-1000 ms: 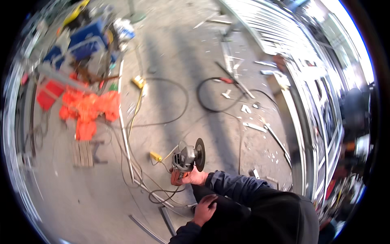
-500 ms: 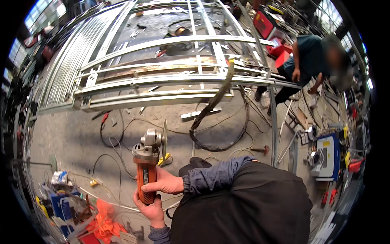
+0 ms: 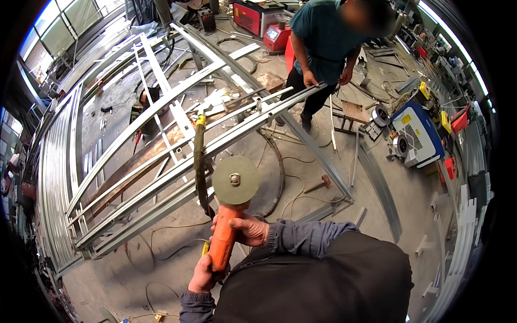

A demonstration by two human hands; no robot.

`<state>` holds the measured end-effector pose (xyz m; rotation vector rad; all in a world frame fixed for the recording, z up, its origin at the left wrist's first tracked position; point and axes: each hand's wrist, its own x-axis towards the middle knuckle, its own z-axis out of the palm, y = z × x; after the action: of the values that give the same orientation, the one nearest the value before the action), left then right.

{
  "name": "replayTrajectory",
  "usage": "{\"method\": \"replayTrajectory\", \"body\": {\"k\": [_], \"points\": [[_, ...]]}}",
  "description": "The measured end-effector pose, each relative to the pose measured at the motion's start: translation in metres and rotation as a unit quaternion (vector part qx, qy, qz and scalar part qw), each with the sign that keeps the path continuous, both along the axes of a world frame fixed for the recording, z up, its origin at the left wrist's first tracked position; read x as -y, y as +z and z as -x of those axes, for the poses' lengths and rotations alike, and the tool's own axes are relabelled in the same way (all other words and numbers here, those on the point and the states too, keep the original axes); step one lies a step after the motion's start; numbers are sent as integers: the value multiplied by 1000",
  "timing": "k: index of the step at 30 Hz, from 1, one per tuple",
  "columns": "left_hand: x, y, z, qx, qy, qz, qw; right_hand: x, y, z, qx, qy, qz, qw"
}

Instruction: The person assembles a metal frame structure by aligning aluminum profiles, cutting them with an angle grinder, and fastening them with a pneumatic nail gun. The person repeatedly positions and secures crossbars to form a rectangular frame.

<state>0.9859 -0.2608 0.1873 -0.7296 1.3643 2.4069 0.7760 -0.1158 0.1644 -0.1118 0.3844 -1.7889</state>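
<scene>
An orange angle grinder [image 3: 223, 237] is held in front of my body, its round greenish disc [image 3: 236, 180] facing up toward me. My right hand [image 3: 250, 229] wraps the body close below the grinder's head. Lower down, my left hand [image 3: 204, 273] grips the rear end of the same tool. Just beyond the disc runs a welded frame of silver metal tubes [image 3: 161, 202]. A thick cable in a dark sleeve [image 3: 200, 167] hangs over its near rails, left of the disc.
A co-worker in a teal shirt [image 3: 328, 40] stands at the frame's far right corner, hands near a rail end. A blue and white machine [image 3: 414, 132] with wire spools stands right. A hammer [image 3: 318, 184] and loose cables lie on the floor. Red machines [image 3: 277, 36] stand behind.
My view has swung right, toward the co-worker. The grinder has turned, so its disc shows face-on instead of edge-on. Both hands keep hold of it.
</scene>
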Motion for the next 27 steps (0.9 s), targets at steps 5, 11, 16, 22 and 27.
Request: {"method": "replayTrajectory", "body": {"k": [5,11,16,22,27], "points": [[1,-9,119,79,-150,-145,975,-56,-28,48,111,-187,-90,972],[-59,-20,199,-25,-279,57,958,-122,-61,77,170,-360,-188,898],[-77,-14,242,-161,-431,50,887,-153,-28,68,173,-523,-229,803],[-115,-23,266,-239,-489,74,836,-200,-29,56,107,-562,-275,773],[-140,-13,315,-164,-587,43,791,-222,-42,73,160,-633,-299,696]]}}
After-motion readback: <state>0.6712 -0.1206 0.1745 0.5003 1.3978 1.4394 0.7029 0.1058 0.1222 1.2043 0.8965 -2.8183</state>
